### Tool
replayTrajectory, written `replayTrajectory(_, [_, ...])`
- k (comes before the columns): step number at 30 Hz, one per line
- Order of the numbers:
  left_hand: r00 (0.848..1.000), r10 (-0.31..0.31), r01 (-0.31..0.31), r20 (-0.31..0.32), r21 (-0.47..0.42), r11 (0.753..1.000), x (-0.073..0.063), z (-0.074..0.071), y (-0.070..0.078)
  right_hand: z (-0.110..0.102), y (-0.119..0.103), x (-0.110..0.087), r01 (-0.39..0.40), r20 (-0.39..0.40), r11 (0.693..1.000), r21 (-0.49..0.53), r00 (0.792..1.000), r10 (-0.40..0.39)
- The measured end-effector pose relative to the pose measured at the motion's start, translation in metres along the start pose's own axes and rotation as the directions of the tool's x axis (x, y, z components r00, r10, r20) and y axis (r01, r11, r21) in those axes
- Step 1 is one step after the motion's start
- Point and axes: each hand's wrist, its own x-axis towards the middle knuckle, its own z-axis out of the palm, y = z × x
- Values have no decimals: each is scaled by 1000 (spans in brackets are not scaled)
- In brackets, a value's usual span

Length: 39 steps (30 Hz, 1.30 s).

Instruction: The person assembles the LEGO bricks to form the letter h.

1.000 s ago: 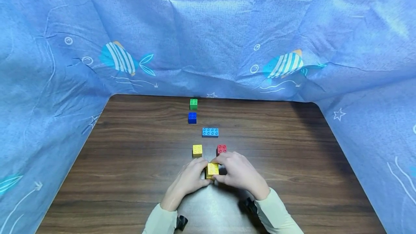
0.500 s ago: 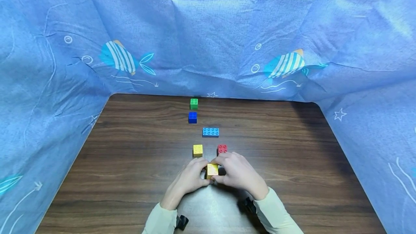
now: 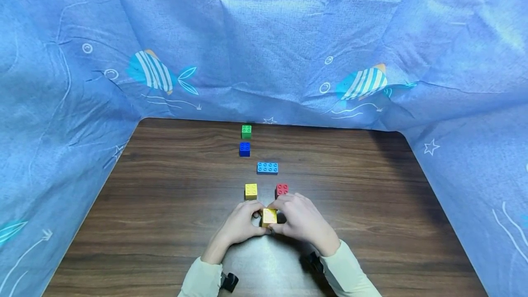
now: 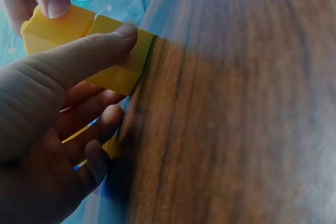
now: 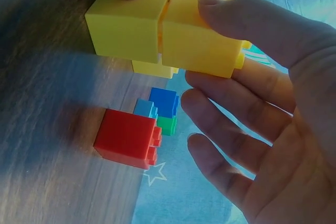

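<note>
Two yellow toy bricks stand one on top of the other near the middle of the table, between my hands. My right hand (image 3: 305,219) pinches the upper yellow brick (image 5: 202,40), its thumb on the near face. Lower down, my left hand (image 3: 239,226) holds the bottom yellow brick (image 5: 126,27) between thumb and fingers, close to the tabletop. A thin, slightly uneven gap shows between the two bricks in the right wrist view. Whether the studs are engaged cannot be seen. The red brick (image 3: 282,189) sits just beyond my right fingers, partly covered by them.
Another yellow brick (image 3: 250,191) lies beyond my left hand. Farther back on the wooden table (image 3: 173,196) are a long light-blue brick (image 3: 267,167), a dark-blue brick (image 3: 244,149) and a green brick (image 3: 246,131). A blue fish-print cloth (image 3: 264,58) surrounds the table.
Both wrists have shifted very slightly to the left. The hands stay on the two yellow bricks, and the other bricks have not moved.
</note>
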Motion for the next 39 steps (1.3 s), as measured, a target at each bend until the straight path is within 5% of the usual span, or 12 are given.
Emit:
replayTrajectory(17, [1000,-16,16,-20,2,1000,0,-2,3,-4,-4,5,47,-23,997,-60,999,-49])
replayTrajectory(39, [1000,-26,26,-1,33,999,2,1,5,3,-3,5,-40,20,998,40,999,39])
